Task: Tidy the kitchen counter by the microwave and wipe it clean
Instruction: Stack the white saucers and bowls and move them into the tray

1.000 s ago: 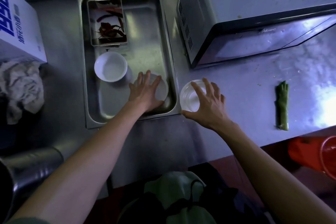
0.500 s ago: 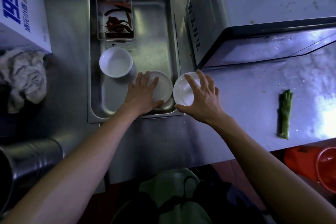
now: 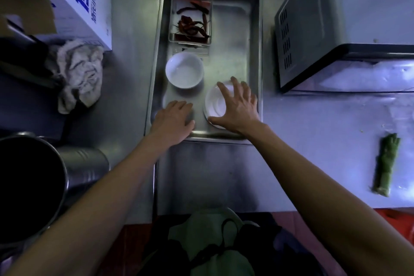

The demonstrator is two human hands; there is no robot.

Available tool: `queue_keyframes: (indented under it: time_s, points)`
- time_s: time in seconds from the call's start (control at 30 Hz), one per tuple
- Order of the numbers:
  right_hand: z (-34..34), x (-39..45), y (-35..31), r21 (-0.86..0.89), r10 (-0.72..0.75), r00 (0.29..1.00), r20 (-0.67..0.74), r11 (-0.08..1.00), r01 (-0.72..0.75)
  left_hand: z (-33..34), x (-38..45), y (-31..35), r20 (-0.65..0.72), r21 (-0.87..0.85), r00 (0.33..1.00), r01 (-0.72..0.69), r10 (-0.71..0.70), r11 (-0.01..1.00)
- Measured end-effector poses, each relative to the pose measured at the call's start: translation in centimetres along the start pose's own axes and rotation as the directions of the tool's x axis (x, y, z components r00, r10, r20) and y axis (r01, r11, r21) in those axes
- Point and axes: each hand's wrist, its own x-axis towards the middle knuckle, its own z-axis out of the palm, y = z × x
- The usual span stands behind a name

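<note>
At frame centre, the right hand (image 3: pixel 238 107) spreads its fingers over a white dish (image 3: pixel 216 105) inside the steel tray (image 3: pixel 259 29), gripping its rim; the left hand (image 3: pixel 173 116) lies flat beside it at the tray's near edge. Bare counter (image 3: pixel 313 141) stretches right, toward the microwave (image 3: pixel 336 18).

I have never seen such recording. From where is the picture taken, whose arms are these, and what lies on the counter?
A camera worn on a person's head looks down at their own two bare arms. The right hand, fingers spread, grips a small white dish in the steel tray. The left hand lies flat on the tray floor and holds nothing. The tray also holds a white bowl and a small tin of dried chillies. To the right stands the microwave, and a green vegetable piece lies on the counter. A crumpled cloth lies at the left.
</note>
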Motion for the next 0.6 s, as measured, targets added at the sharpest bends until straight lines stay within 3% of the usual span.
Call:
queue_keyframes:
  time_s: [0.23, 0.6]
  points:
    - [2.6, 1.3, -0.9, -0.037, 0.062, 0.993, 0.103, 0.998, -0.059, -0.2, -0.3, -0.3, -0.046, -0.071, 0.999, -0.01, 0.007, 0.997]
    - [3.4, 2.2, -0.9, 0.015, 0.118, 0.985, 0.129, 0.993, -0.121, -0.6, -0.4, -1.1, -0.079, -0.137, 0.996, -0.043, 0.032, 0.99]
